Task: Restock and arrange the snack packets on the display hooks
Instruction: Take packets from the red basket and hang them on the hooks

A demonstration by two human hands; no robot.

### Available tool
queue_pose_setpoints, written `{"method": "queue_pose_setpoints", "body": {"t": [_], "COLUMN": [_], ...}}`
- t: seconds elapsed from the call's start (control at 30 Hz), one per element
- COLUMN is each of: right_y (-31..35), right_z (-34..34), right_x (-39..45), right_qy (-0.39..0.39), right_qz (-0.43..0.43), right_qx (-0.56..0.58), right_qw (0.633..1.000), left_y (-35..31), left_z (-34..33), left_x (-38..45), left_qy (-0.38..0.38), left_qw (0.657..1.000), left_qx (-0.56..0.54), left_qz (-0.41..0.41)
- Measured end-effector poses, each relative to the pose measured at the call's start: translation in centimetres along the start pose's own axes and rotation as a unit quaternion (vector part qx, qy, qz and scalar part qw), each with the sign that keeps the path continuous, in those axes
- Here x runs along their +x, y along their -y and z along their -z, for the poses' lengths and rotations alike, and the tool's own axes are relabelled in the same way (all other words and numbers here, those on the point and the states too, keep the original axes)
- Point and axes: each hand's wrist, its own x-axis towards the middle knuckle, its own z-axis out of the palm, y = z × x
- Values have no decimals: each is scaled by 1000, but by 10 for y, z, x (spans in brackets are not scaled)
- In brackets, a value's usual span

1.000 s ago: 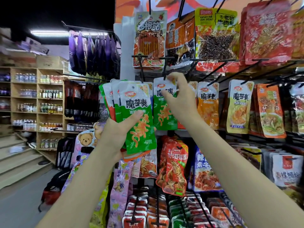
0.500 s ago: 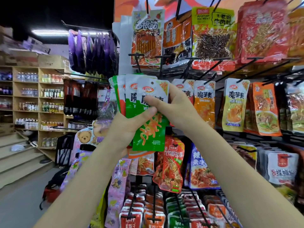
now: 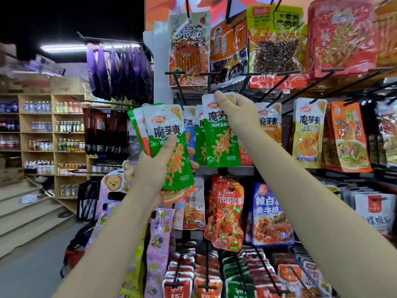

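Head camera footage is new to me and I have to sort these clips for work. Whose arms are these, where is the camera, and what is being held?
There is no machine here. The camera sits on a person's head and looks forward and down, so the two bare arms reaching in from below are the wearer's own.

In front is a shop display rack of black hooks hung with snack packets. The left hand grips a fanned stack of packets, green ones in front. The right hand pinches the top of a single green packet, raised near a hook in the upper row; whether it is on the hook yet I cannot tell. Wooden shelves of bottles stand at far left.
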Motion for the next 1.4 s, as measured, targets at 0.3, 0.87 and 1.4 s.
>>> {"method": "queue_pose_setpoints", "body": {"t": [0.3, 0.87, 1.4], "right_y": [0, 3, 6], "right_z": [-5, -14, 2], "right_x": [11, 13, -62], "right_qy": [9, 10, 174], "right_qz": [63, 19, 84], "right_qx": [13, -60, -59], "right_qw": [998, 998, 979], "left_y": [-1, -1, -3], "left_z": [-1, 1, -2], "left_x": [0, 0, 3], "left_qy": [-12, 2, 95], "left_qw": [1000, 1000, 994], "left_qx": [16, 8, -18], "left_qz": [15, 30, -49]}}
